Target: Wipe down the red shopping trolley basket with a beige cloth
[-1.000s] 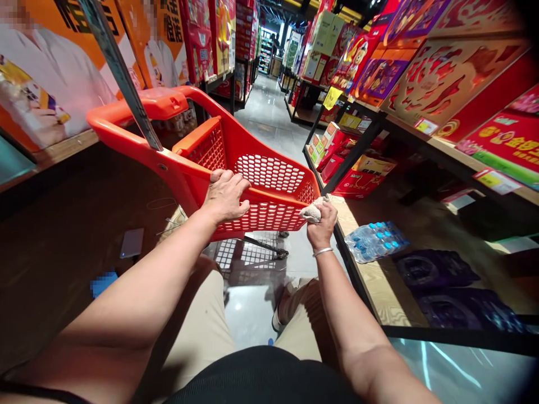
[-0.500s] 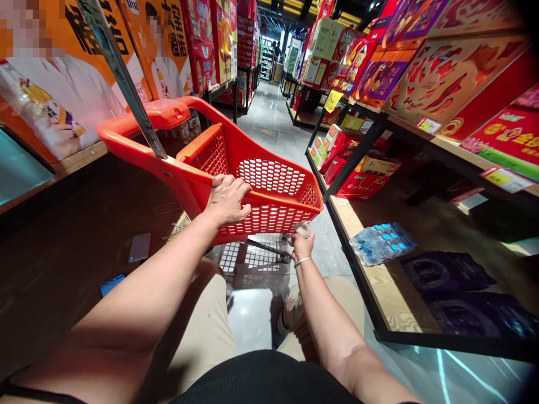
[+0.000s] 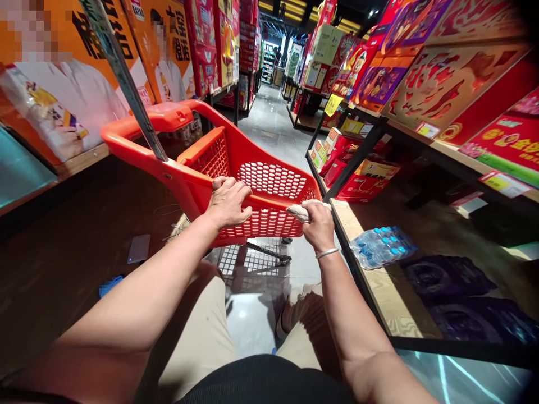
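Note:
A red plastic shopping cart [image 3: 273,154] with perforated basket walls stands in front of me. My left hand [image 3: 229,202] is wrapped over the near side rim of its basket, thumb on the outer wall. At the basket's front corner, my right hand [image 3: 319,223] grips a crumpled off-white cloth [image 3: 300,212]. The cloth lies against the rim there. A bracelet circles my right wrist. Wheels and the lower frame [image 3: 269,252] show beneath the basket.
Shelves of red and orange gift boxes line both sides. On the lower right shelf lie shrink-wrapped water bottles [image 3: 381,247] and dark purple packs [image 3: 448,275]. A metal post [image 3: 126,84] crosses the cart's handle at left. A tiled aisle [image 3: 272,106] runs ahead.
My right hand has risen with the cloth from below the basket's lower front edge to its top rim at the front corner. My left hand keeps its hold on the rim.

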A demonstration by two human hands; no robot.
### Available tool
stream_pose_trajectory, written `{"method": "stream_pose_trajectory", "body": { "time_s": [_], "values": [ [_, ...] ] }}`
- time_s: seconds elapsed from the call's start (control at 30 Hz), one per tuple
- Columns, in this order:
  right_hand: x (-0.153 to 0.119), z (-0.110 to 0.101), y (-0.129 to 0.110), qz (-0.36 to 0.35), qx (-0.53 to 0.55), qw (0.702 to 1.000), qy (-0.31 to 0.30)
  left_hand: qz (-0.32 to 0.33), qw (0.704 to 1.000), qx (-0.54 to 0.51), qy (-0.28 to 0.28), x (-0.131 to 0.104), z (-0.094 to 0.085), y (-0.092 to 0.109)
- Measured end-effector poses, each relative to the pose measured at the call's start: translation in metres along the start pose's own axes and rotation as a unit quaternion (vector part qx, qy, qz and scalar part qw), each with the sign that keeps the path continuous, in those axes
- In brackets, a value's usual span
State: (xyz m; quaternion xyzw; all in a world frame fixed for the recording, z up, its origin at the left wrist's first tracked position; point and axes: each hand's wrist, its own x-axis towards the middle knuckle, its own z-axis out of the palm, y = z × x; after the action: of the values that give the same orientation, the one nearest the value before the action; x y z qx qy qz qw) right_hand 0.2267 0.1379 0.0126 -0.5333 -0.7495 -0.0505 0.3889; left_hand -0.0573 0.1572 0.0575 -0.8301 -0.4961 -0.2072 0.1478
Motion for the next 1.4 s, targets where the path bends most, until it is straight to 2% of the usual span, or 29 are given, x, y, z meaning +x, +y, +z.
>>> {"method": "stream_pose_trajectory", "body": {
  "time_s": [0.13, 0.23, 0.33, 0.5, 0.6, 0.67, 0.77, 1.0, 1.13, 1.23, 1.33, 1.4],
  "values": [
    [0.023, 0.008, -0.046, -0.168, 0.08, 0.978, -0.091, 0.011, 1.0, -0.003, -0.003, 0.0, 0.001, 0.001],
    [0.032, 0.009, -0.059, -0.172, 0.059, 0.975, -0.126, 0.02, 1.0, -0.01, -0.006, 0.0, 0.002, 0.004],
    [0.03, -0.005, -0.036, -0.124, 0.033, 0.98, -0.154, 0.023, 1.0, -0.013, 0.001, 0.0, 0.002, 0.006],
    [0.019, -0.043, 0.04, -0.027, 0.038, 0.983, -0.177, 0.016, 1.0, -0.015, 0.01, 0.005, 0.005, 0.005],
    [0.017, -0.053, 0.06, 0.012, 0.033, 0.981, -0.189, 0.019, 1.0, -0.017, 0.003, 0.01, 0.008, 0.001],
    [0.019, -0.055, 0.056, 0.038, 0.004, 0.979, -0.201, 0.018, 1.0, -0.019, -0.009, 0.013, 0.009, -0.001],
    [0.021, -0.055, 0.035, 0.081, -0.041, 0.973, -0.215, 0.011, 0.999, -0.025, -0.033, 0.018, 0.01, -0.007],
    [0.009, -0.05, -0.011, 0.106, -0.109, 0.966, -0.207, -0.047, 0.997, -0.037, -0.048, 0.024, 0.024, -0.012],
    [0.003, -0.042, -0.039, 0.124, -0.167, 0.955, -0.212, -0.048, 0.994, -0.072, -0.065, 0.022, 0.032, 0.008],
    [-0.001, -0.038, -0.054, 0.124, -0.179, 0.954, -0.205, -0.02, 0.988, -0.119, -0.094, 0.018, 0.035, 0.03],
    [-0.005, -0.04, -0.05, 0.093, -0.137, 0.965, -0.203, 0.014, 0.981, -0.154, -0.117, 0.016, 0.036, 0.045],
    [-0.003, -0.045, -0.032, 0.06, -0.068, 0.972, -0.219, 0.022, 0.978, -0.165, -0.123, 0.017, 0.036, 0.049]
  ]
}}
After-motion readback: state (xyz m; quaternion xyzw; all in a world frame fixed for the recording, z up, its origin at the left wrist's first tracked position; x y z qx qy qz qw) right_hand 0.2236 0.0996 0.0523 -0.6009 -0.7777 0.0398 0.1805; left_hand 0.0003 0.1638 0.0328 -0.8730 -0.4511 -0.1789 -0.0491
